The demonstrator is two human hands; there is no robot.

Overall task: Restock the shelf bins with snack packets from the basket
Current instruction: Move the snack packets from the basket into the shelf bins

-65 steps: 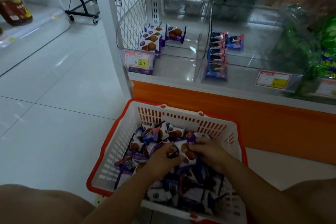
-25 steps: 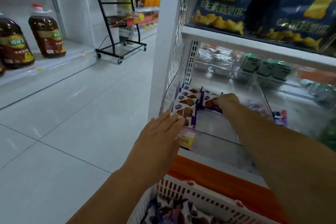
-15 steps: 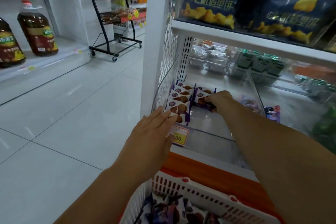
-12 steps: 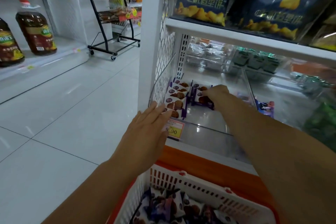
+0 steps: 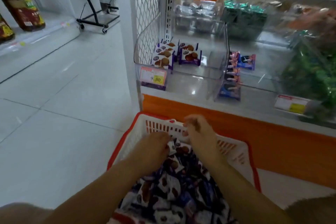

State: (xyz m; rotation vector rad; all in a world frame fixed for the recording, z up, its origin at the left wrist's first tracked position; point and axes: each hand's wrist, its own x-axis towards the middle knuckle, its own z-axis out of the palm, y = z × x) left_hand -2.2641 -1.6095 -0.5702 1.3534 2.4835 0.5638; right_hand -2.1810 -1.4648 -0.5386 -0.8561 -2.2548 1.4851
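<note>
Head view. Basket (image 5: pixel 236 152) sits directly below the half-empty bin (image 5: pixel 212 49), shortening each reach. Left hand (image 5: pixel 154 148) curls onto a top packet (image 5: pixel 172 148), apparently pinching it; right hand (image 5: pixel 199 132) hovers beside, loosely curled, seemingly empty, ready to assist.

Basket (image 5: pixel 234 152): moulded plastic, white slotted walls, red rim, dull sheen.
Snack packets (image 5: pixel 174 187): thin printed film, glossy, crinkled.
Shelf bin (image 5: pixel 214 71): clear hard plastic, smooth, catching reflections.
Side panel (image 5: pixel 145 23): diamond wire mesh, metal, painted white.
Slotted upright (image 5: pixel 169 11): pale metal, matt.
Price tag (image 5: pixel 153 76): printed paper behind shiny clear sleeve.
Shelf base (image 5: pixel 272 142): orange, flat, matt.
Floor (image 5: pixel 54 114): large pale tiles, polished, reflective.
Oil bottles (image 5: pixel 21 7): glossy clear plastic, paper labels.
Rolling rack (image 5: pixel 94 18): black metal tube.
</note>
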